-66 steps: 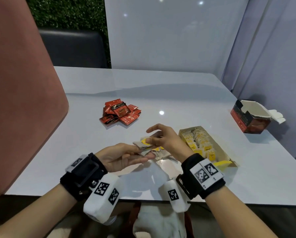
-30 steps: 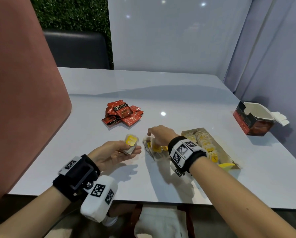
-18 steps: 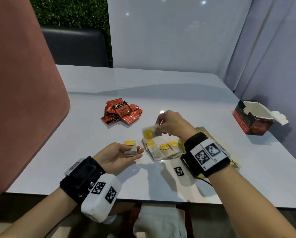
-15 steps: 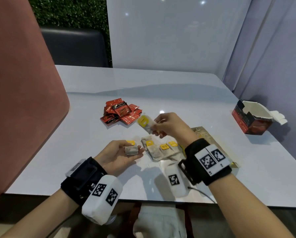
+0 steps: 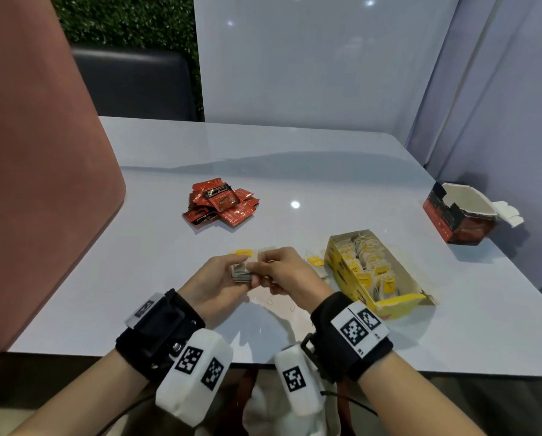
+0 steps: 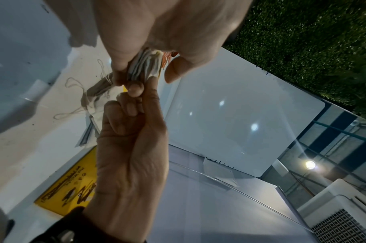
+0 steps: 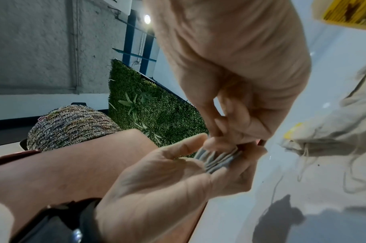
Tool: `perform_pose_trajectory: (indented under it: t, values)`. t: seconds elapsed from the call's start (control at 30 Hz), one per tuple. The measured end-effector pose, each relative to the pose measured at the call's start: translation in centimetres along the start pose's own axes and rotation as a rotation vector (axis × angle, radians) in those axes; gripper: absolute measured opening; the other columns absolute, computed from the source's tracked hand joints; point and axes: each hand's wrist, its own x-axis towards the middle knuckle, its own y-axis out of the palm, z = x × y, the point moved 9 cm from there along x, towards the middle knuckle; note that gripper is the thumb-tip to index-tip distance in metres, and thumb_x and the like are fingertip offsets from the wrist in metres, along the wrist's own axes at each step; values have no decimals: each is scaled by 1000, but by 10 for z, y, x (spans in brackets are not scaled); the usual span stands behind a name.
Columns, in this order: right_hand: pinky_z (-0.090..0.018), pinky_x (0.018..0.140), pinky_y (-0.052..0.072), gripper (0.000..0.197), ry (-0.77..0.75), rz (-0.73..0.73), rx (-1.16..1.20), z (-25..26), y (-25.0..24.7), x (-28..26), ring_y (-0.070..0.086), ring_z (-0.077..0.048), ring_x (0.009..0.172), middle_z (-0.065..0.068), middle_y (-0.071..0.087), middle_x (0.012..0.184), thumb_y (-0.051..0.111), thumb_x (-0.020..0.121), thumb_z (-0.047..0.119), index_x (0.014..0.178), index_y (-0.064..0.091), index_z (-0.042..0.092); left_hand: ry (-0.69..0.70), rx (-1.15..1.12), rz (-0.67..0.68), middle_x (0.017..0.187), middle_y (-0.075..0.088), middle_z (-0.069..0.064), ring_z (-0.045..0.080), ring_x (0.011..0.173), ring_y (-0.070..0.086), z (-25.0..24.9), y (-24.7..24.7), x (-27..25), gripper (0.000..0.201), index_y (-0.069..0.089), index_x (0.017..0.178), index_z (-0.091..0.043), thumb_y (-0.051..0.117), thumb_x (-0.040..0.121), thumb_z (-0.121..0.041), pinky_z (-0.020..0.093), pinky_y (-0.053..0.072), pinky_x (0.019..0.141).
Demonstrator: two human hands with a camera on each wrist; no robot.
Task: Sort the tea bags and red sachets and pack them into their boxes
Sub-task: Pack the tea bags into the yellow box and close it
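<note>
Nearest us, our left hand (image 5: 214, 283) holds a small stack of tea bags (image 5: 242, 273) above the bench (image 5: 326, 184), its grip clamped on the stack, while our right hand (image 5: 290, 275) pinches the same stack from the other side. Just right stands the open yellow box (image 5: 351, 278), tea bags packed inside. Farther off lies the pile of red sachets (image 5: 220, 204); far right, the open red box (image 5: 458, 220).

On the worktop (image 5: 326, 171), the sachets (image 5: 220, 204) lie in a heap at centre frame. The tea bag box (image 5: 350, 278) sits at lower right, loose tea bags (image 5: 315, 262) just left of it. The second box (image 5: 458, 217) stands at far right.
</note>
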Motion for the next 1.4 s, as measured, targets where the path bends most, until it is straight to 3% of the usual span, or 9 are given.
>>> perform_pose_trajectory:
  t: [0.2, 0.37, 0.6, 0.77, 0.97, 1.07, 1.17, 1.3, 1.4]
  values:
    - [-17, 38, 31, 20, 0, 0, -253, 5, -10, 3, 41, -7, 38, 0, 56, 48, 59, 90, 12, 70, 56, 10, -47, -16, -107, 88, 55, 20, 28, 79, 56, 12, -10, 5, 20, 50, 101, 7, 32, 97, 0, 28, 57, 61]
    - [-33, 73, 40, 12, -42, -316, -1084, 31, -56, -3, 56, -33, 104, -17, 55, 114, 42, 92, -2, 87, 50, 5, -18, -50, -216, 90, 54, 19, 25, 82, 58, 7, -23, 6, 17, 49, 102, 5, 33, 95, 7, 38, 56, 67]
    - [-36, 91, 46, 30, 119, -259, -1356, 11, -64, 11, 51, -29, 119, -13, 54, 127, 42, 92, 4, 121, 54, 5, -30, -35, -163, 84, 60, 18, 25, 80, 61, 5, -7, 4, 14, 49, 102, 4, 38, 95, 4, 34, 57, 67]
    - [-37, 89, 44, 33, 114, -327, -1253, 16, -78, 10, 51, -32, 118, -15, 52, 128, 40, 92, 2, 125, 43, 2, -39, -99, -81, 68, 70, 15, 24, 66, 69, 4, 2, 2, 13, 53, 90, -5, 42, 94, -10, 33, 57, 71]
    - [-30, 66, 34, 16, -206, -570, -1038, 68, -88, -19, 57, -30, 96, -9, 59, 105, 52, 92, 16, 101, 61, 7, -80, -86, -47, 98, 64, 19, 28, 92, 59, 8, 3, 7, 52, 55, 114, 3, 38, 96, -42, 37, 47, 90]
    - [-26, 60, 34, 13, -264, -416, -690, 74, -78, -21, 55, -19, 83, -3, 59, 89, 63, 87, 23, 87, 65, 11, -121, -126, -1, 123, 57, 26, 33, 107, 55, 14, 10, 10, 70, 48, 126, 7, 32, 94, -53, 40, 44, 96]
    - [-20, 48, 31, 18, -108, -138, -288, 55, -56, -15, 44, -11, 57, 0, 52, 63, 72, 80, 20, 71, 58, 14, -164, -174, 70, 114, 61, 24, 31, 94, 62, 19, 24, 8, 75, 48, 125, 6, 28, 93, -58, 38, 53, 84]
    - [-22, 51, 32, 18, -52, -106, -301, 37, -47, -6, 45, -11, 57, -2, 54, 66, 75, 78, 20, 72, 58, 17, -191, -195, 157, 127, 54, 24, 34, 113, 52, 20, 36, 6, 73, 49, 127, 0, 29, 91, -61, 40, 54, 83]
    - [-21, 53, 33, 16, -56, -118, -334, 31, -48, -3, 48, -8, 61, -1, 58, 74, 75, 78, 19, 75, 59, 16, -192, -147, 190, 109, 63, 22, 32, 102, 61, 19, 40, 2, 58, 56, 116, -3, 39, 91, -52, 38, 50, 89]
